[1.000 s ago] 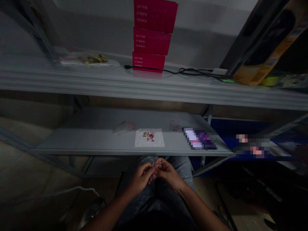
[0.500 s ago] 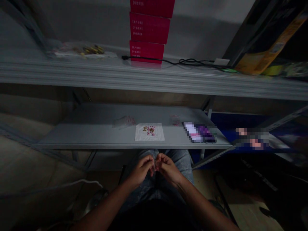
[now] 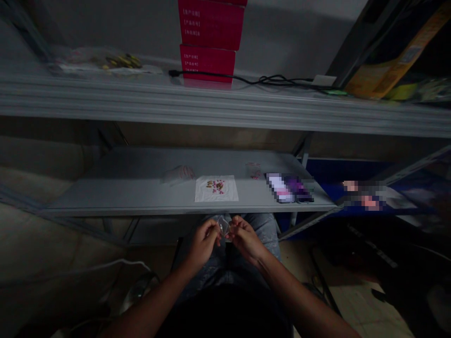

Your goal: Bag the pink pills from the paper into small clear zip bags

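Note:
A small clear plastic bag [image 3: 223, 226] is stretched between my two hands above my lap, its mouth spread apart. My left hand [image 3: 207, 235] pinches one side of it, and my right hand [image 3: 245, 237] pinches the other. Just beyond them, on the grey shelf board, lies a white tissue [image 3: 200, 191] bearing several pink and brownish-gold small pieces [image 3: 218, 186], too small to name. To its left is a pile of clear zip bags [image 3: 178, 174]. Behind and right of the tissue sits a small zip bag [image 3: 253, 170] with pink pieces inside.
A phone [image 3: 281, 188], partly blurred out, lies on the right of the lower shelf [image 3: 123, 188]. Above, the upper shelf [image 3: 211, 105] carries red boxes [image 3: 207, 63], a black cable [image 3: 275, 80] and a bag of yellowish pieces [image 3: 123, 61]. A white cable [image 3: 105, 264] runs at the lower left.
My hands have drawn slightly apart, and the plastic bag between them has opened from a thin edge into a wide shape. The whole view has shifted slightly.

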### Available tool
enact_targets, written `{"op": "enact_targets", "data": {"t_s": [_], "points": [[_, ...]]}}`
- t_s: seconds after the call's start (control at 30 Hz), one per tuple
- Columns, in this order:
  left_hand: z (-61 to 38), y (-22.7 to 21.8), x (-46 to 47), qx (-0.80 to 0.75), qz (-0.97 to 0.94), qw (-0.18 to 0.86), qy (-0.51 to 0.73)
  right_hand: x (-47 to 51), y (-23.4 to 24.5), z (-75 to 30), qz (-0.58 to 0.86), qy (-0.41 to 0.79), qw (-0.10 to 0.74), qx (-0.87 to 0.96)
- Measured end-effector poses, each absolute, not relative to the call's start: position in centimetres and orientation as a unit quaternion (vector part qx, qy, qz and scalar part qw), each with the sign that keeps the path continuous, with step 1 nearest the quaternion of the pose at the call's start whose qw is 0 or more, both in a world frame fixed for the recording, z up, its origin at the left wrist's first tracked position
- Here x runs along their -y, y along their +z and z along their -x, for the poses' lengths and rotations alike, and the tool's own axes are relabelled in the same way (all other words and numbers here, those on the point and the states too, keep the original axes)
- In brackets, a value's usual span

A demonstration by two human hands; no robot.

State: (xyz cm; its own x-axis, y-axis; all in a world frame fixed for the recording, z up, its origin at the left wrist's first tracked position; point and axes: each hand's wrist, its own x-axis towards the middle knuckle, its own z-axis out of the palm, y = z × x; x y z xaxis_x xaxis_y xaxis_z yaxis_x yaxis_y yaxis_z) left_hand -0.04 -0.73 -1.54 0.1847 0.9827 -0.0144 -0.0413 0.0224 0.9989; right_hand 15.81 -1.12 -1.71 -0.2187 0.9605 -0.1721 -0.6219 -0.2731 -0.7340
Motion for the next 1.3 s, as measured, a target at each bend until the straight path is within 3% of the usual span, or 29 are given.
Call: {"op": "enact_targets", "data": {"t_s": [0.17, 0.27, 0.43, 0.73, 1.0, 1.13, 1.3], "points": [[0.7, -0.7, 1.2, -0.455, -0.654, 0.361, 0.485, 1.2, -1.4, -16.1, 0.319, 0.730, 0.545, 0.261], [1.0, -0.4, 1.2, -0.408, -0.716, 0.295, 0.483, 1.2, -1.3, -16.3, 0.323, 0.730, 0.539, 0.270], [1.1, -1.2, 0.8, -0.368, -0.752, 0.391, 0.382, 1.2, -1.5, -16.7, 0.310, 0.746, 0.516, 0.285], [1.0, -3.0, -0.5, -0.369, -0.610, 0.570, 0.409, 1.1, -1.4, -16.8, 0.320, 0.740, 0.505, 0.307], [1.3, -2.4, -0.5, -0.405, -0.524, 0.644, 0.383, 1.3, -0.6, -18.2, 0.385, 0.515, 0.419, 0.641], [1.2, -2.7, -0.4, -0.442, -0.495, 0.640, 0.387, 1.2, -0.5, -18.3, 0.414, 0.440, 0.414, 0.681], [1.0, -2.5, -0.5, -0.440, -0.497, 0.640, 0.388, 1.3, -0.1, -18.2, 0.413, 0.427, 0.413, 0.690]]}}
